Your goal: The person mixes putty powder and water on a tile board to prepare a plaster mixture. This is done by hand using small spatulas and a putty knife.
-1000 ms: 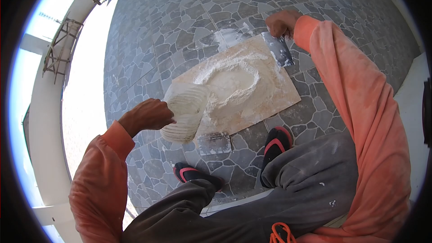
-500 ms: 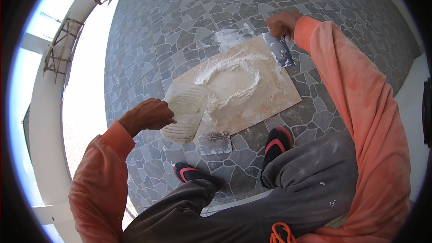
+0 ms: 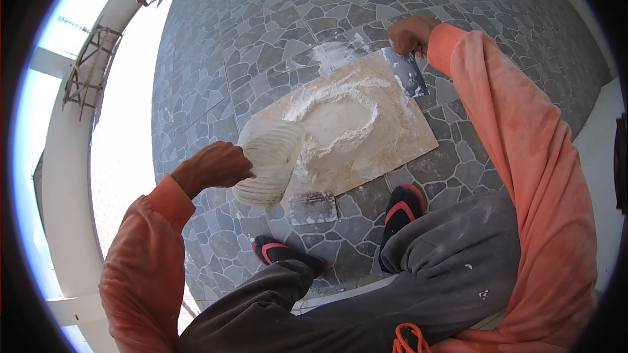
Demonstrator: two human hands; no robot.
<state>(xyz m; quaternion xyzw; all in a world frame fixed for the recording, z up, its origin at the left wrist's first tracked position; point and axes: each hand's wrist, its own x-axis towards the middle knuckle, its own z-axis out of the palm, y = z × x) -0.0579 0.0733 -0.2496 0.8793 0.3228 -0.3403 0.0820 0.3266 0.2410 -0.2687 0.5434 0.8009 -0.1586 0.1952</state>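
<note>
My left hand (image 3: 219,165) is closed on the rim of a ribbed, translucent plastic container (image 3: 261,186), which is tipped toward a board (image 3: 413,136). Heaped on that board is white powder (image 3: 340,151), shaped into a ring with a pale, wet-looking pool (image 3: 335,121) inside. At the board's far right corner, my right hand (image 3: 411,34) grips a flat, wide-bladed scraper (image 3: 407,72) smeared with white. Its handle is hidden by my fingers. A second flat scraper (image 3: 313,209), powder-dusted, lies at the board's near edge.
Grey stone-patterned tiles (image 3: 261,13) cover the floor, with a white spill (image 3: 332,54) beyond the board. My feet in black and red sandals (image 3: 402,208) stand close to the near edge. Wooden scaffolding (image 3: 91,68) appears at the far left, and a pale wall (image 3: 605,157) at right.
</note>
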